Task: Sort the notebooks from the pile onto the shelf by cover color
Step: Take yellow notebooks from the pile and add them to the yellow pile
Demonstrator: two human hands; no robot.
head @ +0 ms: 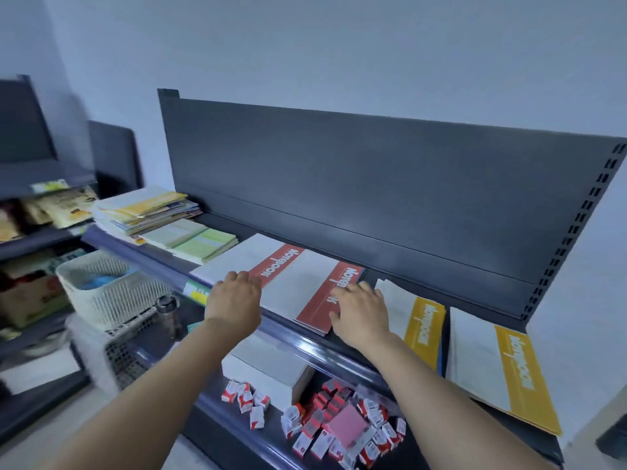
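Both hands are at the middle of the dark grey metal shelf (pixel 339 184). Two white notebooks with red bands lie there side by side. The left hand (pixel 234 300) rests on the near corner of the left red-banded notebook (pixel 241 254), fingers bent down onto the cover; I cannot tell whether it pinches the edge. The right hand (pixel 361 312) is released, its fingers laid flat on the red band of the right red-banded notebook (pixel 302 283), which tops a thin stack that juts over the shelf's front rail.

To the right lie two white notebooks with yellow bands, one (pixel 424 327) just beside the right hand, the other (pixel 502 368) at the shelf's end. To the left sit pale green notebooks (pixel 193 240), and beyond them the mixed pile of notebooks (pixel 146 212).

On the lower shelf lie small red-and-white boxes (pixel 244 400), a pink pad (pixel 346 425) and a white carton (pixel 268 368). A white plastic mesh basket (pixel 112 290) stands at the left.
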